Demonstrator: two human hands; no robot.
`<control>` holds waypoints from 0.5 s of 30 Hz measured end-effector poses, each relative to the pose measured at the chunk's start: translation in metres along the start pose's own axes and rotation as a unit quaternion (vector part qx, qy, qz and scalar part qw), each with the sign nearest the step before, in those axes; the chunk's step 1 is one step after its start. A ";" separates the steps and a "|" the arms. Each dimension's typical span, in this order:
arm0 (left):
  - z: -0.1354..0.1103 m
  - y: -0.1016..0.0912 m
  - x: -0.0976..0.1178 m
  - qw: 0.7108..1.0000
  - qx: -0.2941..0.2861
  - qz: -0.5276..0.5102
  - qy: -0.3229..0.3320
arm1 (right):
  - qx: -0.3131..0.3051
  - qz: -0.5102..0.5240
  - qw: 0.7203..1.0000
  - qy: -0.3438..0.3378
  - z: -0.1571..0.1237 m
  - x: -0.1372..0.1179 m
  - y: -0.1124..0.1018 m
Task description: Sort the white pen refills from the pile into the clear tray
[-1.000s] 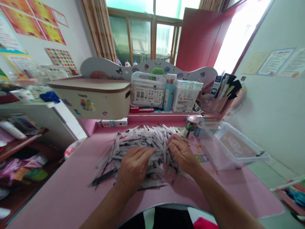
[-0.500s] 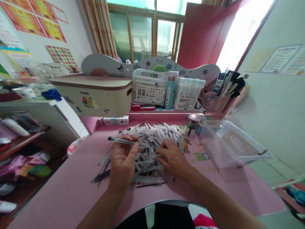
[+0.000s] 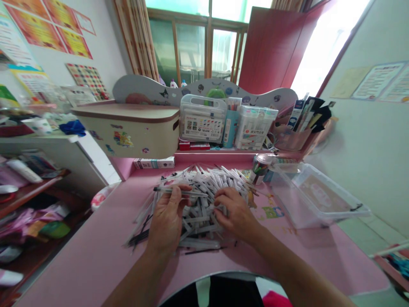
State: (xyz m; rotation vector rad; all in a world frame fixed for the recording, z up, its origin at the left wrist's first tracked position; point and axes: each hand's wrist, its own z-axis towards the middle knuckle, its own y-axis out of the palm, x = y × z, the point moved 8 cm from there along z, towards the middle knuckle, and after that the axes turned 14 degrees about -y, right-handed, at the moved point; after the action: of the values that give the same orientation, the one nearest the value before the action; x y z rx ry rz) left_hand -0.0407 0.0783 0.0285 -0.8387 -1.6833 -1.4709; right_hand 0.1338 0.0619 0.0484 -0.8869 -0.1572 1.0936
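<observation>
Now the left hand (image 3: 168, 219) is pinching one pen (image 3: 179, 191) above the pile of pens (image 3: 204, 200) at frame centre, while the right hand (image 3: 234, 213) is pressing its spread fingers onto the pile. Probably the pens are light, stiff and slippery, so holding mid-barrel seems safest; a clear box (image 3: 319, 200) is standing at the right.

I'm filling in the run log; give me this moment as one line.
left hand: holding one pen | right hand: on pile of pens | surface: pink desk | beside: clear bin
</observation>
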 end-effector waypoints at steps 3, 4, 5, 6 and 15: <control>0.002 0.002 -0.003 0.999 -0.011 -0.034 -0.021 | 0.076 0.150 0.980 0.108 -0.005 0.019 -0.010; 0.002 0.003 -0.005 0.998 -0.017 -0.041 -0.036 | 0.108 0.212 0.961 0.140 -0.008 0.025 -0.012; 0.002 0.005 -0.007 0.997 -0.022 -0.046 -0.052 | 0.137 0.276 0.936 0.168 -0.010 0.030 -0.011; 0.002 0.006 -0.009 0.996 -0.026 -0.050 -0.067 | 0.162 0.337 0.908 0.191 -0.012 0.034 -0.009; -0.002 0.012 -0.017 0.989 -0.041 -0.044 -0.138 | 0.249 0.533 0.749 0.305 -0.023 0.044 0.010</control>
State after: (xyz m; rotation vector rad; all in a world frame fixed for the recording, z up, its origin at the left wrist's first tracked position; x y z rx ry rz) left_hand -0.0216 0.0782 0.0200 -1.0653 -1.8935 -1.5490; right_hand 0.1595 0.0872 0.0131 -0.7699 1.3009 1.6882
